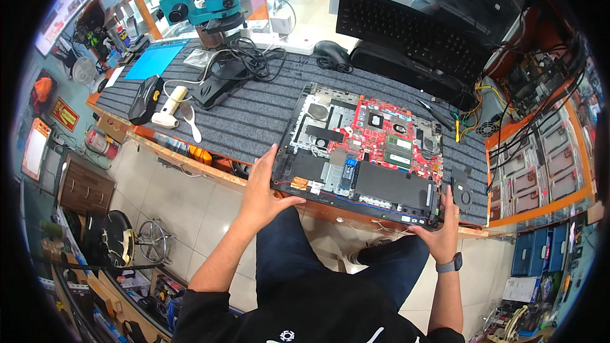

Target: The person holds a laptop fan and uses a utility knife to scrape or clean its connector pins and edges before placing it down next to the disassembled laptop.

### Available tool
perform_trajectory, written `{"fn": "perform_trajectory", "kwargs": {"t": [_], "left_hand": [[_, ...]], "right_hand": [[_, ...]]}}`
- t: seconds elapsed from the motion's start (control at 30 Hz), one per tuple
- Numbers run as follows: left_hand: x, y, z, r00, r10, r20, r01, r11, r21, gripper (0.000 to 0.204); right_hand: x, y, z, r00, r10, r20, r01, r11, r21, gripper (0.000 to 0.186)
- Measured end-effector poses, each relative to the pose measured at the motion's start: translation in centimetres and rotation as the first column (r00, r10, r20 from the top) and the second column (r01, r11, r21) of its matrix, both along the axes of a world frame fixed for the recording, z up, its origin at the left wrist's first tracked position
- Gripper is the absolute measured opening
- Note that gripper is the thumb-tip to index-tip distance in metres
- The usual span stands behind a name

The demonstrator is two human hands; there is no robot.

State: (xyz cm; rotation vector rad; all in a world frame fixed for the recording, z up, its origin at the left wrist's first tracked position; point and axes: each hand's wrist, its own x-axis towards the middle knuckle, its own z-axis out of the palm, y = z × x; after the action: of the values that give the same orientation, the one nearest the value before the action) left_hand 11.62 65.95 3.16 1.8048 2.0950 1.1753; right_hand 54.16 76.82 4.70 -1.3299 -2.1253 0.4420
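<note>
An opened laptop base (391,184) lies at the front edge of the grey striped mat, its red circuit board (372,136), memory modules and black battery exposed. My left hand (267,187) grips its front left corner, fingers along the side and thumb below the front edge. My right hand (441,225) grips the front right corner, fingers along that side. A small dark part (462,194) lies just right of the laptop, and a dark tool (435,113) is behind it.
The mat (248,114) holds a hot-air tool (168,108), brush, black cases, cables, blue pad (152,57) and mouse (332,54). A teal microscope (200,6) and keyboard (406,35) stand behind; wires and plastic trays (527,171) occupy the right.
</note>
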Motion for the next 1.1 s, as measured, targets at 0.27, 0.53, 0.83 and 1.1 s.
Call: {"fn": "perform_trajectory", "kwargs": {"t": [0.27, 0.53, 0.83, 1.1], "left_hand": [[-4.9, -1.2, 0.2, 0.991, 0.067, 0.114, -0.065, 0.998, -0.017, 0.14], [-7.2, -0.8, 0.9, 0.99, 0.093, 0.105, -0.085, 0.993, -0.081, 0.143], [-12.9, 8.0, 4.4, 0.969, 0.03, -0.247, 0.015, 0.984, 0.178, 0.058], [-20.7, 19.3, 2.6, 0.65, 0.016, -0.76, -0.029, 1.0, -0.004, 0.026]], "right_hand": [[-5.1, 0.1, 0.6, 0.996, 0.066, 0.058, -0.071, 0.995, 0.072, 0.135], [-7.1, 0.3, -0.2, 0.996, 0.047, 0.076, -0.052, 0.996, 0.069, 0.14], [-6.8, 0.0, 0.3, 0.996, -0.036, 0.079, 0.032, 0.998, 0.05, 0.141], [-6.8, 0.3, -1.4, 0.997, 0.003, 0.073, -0.011, 0.994, 0.11, 0.14]]}}
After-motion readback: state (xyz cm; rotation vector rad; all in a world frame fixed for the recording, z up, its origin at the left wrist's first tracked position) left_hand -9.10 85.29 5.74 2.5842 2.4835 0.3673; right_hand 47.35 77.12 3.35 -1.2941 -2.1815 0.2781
